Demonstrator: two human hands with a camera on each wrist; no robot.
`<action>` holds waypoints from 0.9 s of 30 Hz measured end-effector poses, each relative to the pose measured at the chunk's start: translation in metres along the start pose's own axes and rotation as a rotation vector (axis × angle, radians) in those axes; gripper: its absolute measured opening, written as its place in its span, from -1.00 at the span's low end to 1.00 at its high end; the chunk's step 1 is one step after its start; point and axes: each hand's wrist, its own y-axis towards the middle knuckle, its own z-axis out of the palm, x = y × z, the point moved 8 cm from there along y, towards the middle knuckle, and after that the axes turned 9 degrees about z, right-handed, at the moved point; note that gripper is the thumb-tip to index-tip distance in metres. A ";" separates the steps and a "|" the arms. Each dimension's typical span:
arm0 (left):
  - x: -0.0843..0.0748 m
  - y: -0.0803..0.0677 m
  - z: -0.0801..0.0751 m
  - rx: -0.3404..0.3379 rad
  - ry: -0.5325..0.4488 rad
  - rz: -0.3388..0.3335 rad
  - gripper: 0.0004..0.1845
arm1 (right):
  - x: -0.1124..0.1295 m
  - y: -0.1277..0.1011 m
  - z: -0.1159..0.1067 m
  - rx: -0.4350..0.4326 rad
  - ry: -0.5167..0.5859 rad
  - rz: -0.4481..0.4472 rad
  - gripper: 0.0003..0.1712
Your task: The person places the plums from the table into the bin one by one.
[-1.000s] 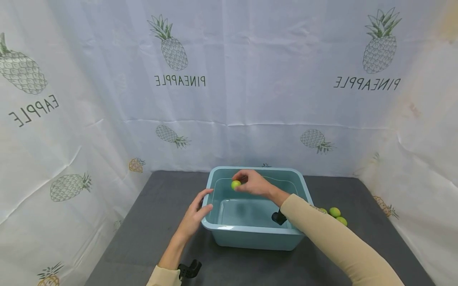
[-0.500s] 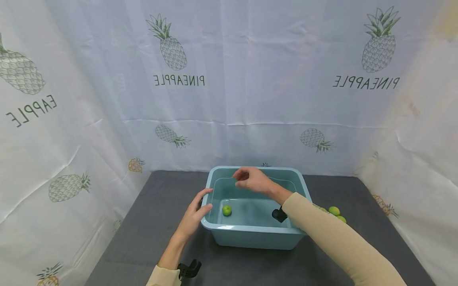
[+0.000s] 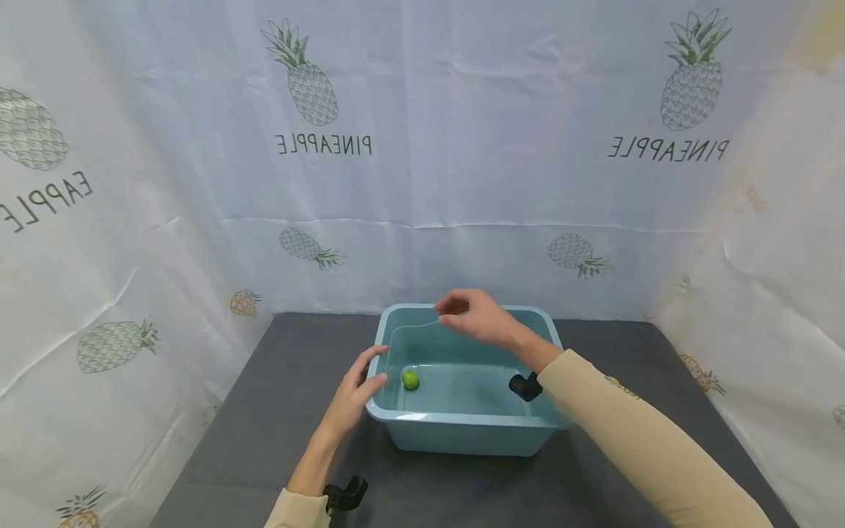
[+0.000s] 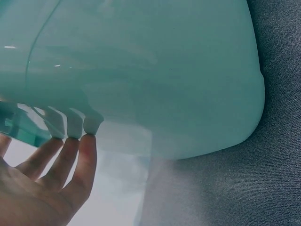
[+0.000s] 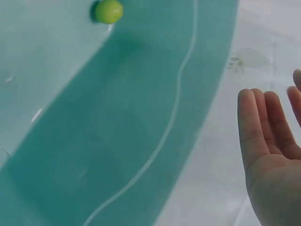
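Lime (image 3: 410, 378) sits in the teal tub (image 3: 462, 433), near its left wall. Left hand (image 3: 353, 396) rests straight-fingered against that rim; right hand (image 3: 477, 320) hovers relaxed, empty, above. Backdrop reads mirrored "PINEAPPLE" (image 3: 323, 144).

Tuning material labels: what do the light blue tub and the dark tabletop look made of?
Light blue rectangular tub: likely moulded plastic, smooth and glossy; rounded corners, highlights, fingers mirrored in its wall. Dark grey tabletop: seemingly woven fabric or felt covering, matte; fine weave visible close up.
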 end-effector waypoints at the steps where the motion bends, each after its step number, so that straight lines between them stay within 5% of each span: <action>1: 0.000 0.000 0.000 -0.002 -0.002 -0.003 -0.48 | 0.002 -0.002 -0.003 -0.006 -0.001 -0.005 -0.70; 11: 0.000 0.002 -0.002 -0.006 0.003 -0.010 -0.49 | 0.016 -0.028 -0.030 -0.045 0.029 -0.028 -0.70; 27: 0.003 0.001 -0.001 -0.009 0.011 -0.010 -0.50 | 0.006 -0.064 -0.061 -0.133 0.022 -0.045 -0.71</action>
